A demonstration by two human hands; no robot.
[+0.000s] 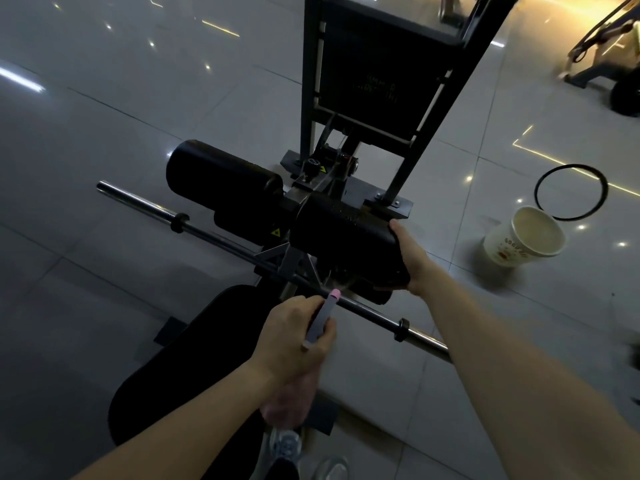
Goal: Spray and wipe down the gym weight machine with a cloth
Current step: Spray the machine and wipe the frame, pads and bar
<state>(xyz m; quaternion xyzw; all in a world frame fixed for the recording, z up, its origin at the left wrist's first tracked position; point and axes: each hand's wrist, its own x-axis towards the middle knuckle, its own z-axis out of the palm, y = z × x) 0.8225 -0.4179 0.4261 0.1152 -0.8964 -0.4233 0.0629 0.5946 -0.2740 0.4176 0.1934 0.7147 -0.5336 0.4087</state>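
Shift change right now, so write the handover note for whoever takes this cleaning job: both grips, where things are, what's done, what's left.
Left grip: holds the spray bottle, pink nozzle aimed at the right roller pad, with mist at the tip.
Right grip: grips that pad's outer end.
Cloth: cannot be made out in this dim view.
Done: the right pad is being sprayed.
Left: wipe that pad. Probably then the left roller pad, seat pad and bar, which show no sign of cleaning.
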